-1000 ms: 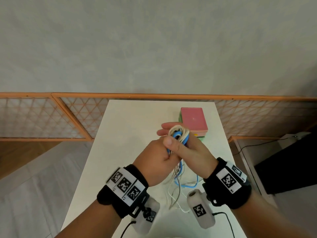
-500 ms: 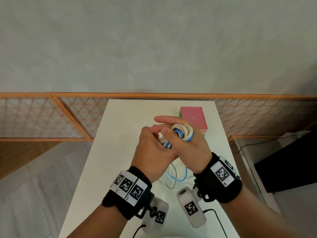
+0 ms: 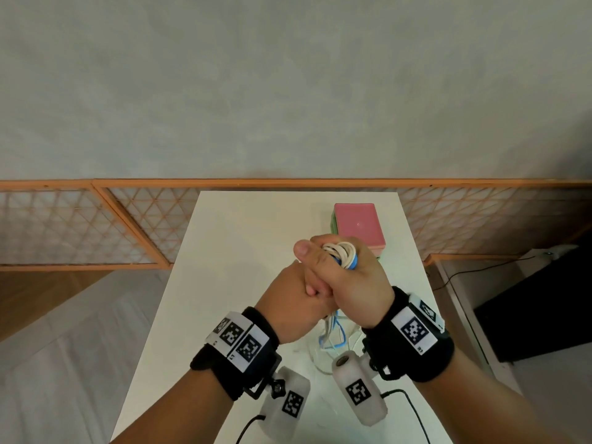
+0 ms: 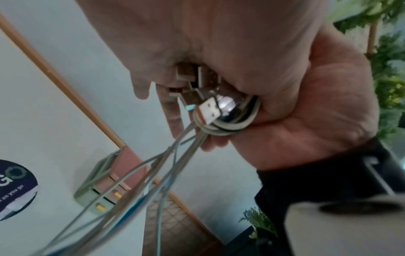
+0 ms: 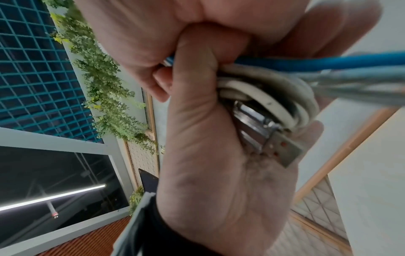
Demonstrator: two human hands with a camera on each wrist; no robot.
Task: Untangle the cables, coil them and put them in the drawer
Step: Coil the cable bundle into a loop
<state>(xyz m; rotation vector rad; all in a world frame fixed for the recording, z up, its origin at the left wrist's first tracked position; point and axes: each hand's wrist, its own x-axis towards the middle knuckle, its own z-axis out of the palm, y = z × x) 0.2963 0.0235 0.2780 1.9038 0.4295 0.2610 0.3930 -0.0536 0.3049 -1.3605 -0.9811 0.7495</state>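
Above the white table (image 3: 237, 257), my right hand (image 3: 355, 277) grips a small coil of white and blue cables (image 3: 341, 255), thumb stretched out to the left. My left hand (image 3: 294, 299) is pressed against it from the left, its fingers tucked under and curled round the bundle. The left wrist view shows the coil (image 4: 230, 126) with a USB plug (image 4: 209, 110) sticking out. In the right wrist view, white loops (image 5: 263, 97), a blue cable (image 5: 306, 63) and the plug (image 5: 282, 150) show. Loose strands (image 3: 333, 331) hang down to the table. The pink-topped drawer box (image 3: 358, 225) stands just beyond my hands.
An orange wooden lattice fence (image 3: 134, 225) runs behind and to the left of the table. A black cabinet (image 3: 538, 309) stands at the right with a thin black wire on the floor. A dark round sticker (image 4: 15, 188) lies on the table.
The coil has turned in my right hand, with its thumb now stretched left. My left hand has slipped lower under the bundle. Less loose cable hangs below.
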